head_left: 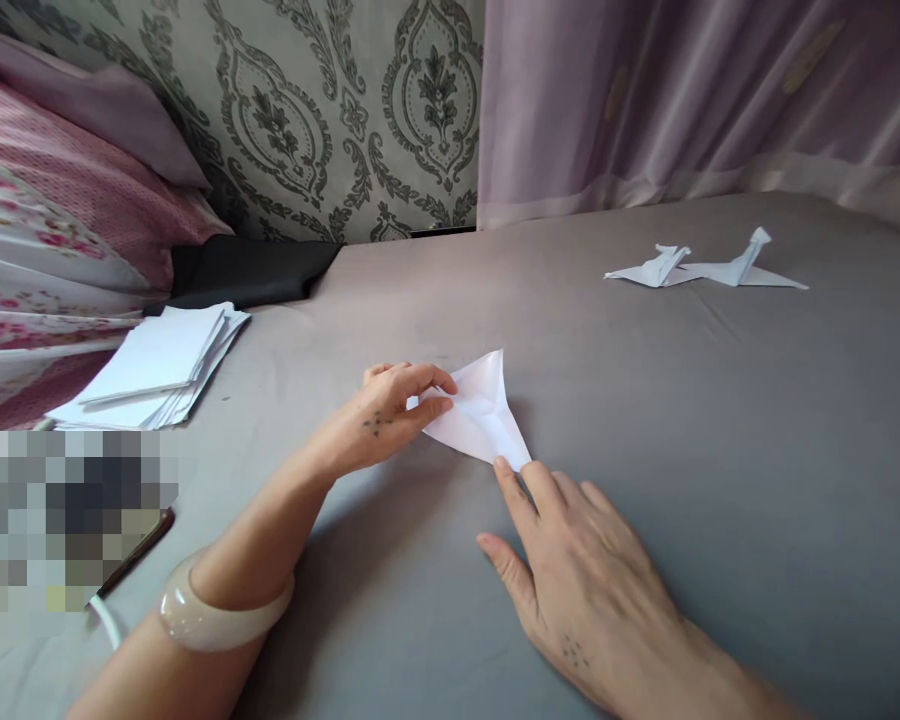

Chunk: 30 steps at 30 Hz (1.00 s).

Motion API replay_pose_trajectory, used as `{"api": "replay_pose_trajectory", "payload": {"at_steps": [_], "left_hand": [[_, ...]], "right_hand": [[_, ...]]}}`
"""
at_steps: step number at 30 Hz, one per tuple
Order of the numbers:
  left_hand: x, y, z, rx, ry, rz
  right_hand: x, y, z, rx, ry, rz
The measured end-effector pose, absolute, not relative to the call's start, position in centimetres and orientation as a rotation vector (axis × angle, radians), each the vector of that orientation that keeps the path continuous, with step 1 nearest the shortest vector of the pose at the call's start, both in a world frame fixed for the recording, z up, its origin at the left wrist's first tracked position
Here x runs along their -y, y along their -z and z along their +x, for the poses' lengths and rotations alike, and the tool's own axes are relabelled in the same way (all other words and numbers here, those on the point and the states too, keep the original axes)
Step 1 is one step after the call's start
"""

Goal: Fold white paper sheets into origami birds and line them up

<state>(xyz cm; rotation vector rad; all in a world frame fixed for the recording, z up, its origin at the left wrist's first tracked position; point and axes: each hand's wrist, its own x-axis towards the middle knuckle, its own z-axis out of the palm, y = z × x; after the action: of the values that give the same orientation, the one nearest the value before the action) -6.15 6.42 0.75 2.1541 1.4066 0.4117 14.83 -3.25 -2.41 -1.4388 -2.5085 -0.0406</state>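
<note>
Well inside the grey cloth's (pixel 720 440) far edge, left hand (pixel 390 408) pinches folded paper (pixel 484 412); right hand (pixel 589 565), loosely spread, touches its corner.

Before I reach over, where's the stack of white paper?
In the head view, the stack of white paper lies on the left side of the gray sheet, just in front of the black item and beside the flowered cloth.

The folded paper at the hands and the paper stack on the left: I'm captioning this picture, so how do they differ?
The folded paper is creased, with a raised flap; the paper stack is flat sheets. The left hand and right hand touch the folded paper; neither touches the stack. The folded paper looks smaller than the stack. Both are white.
</note>
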Motion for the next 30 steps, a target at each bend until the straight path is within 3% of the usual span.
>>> {"api": "replay_pose_trajectory", "payload": {"at_steps": [30], "left_hand": [[-6.4, -0.5, -5.8, -1.480, -0.372, 2.269]], "right_hand": [[2.6, 1.9, 14.0, 2.592, 0.032, -1.522]]}}
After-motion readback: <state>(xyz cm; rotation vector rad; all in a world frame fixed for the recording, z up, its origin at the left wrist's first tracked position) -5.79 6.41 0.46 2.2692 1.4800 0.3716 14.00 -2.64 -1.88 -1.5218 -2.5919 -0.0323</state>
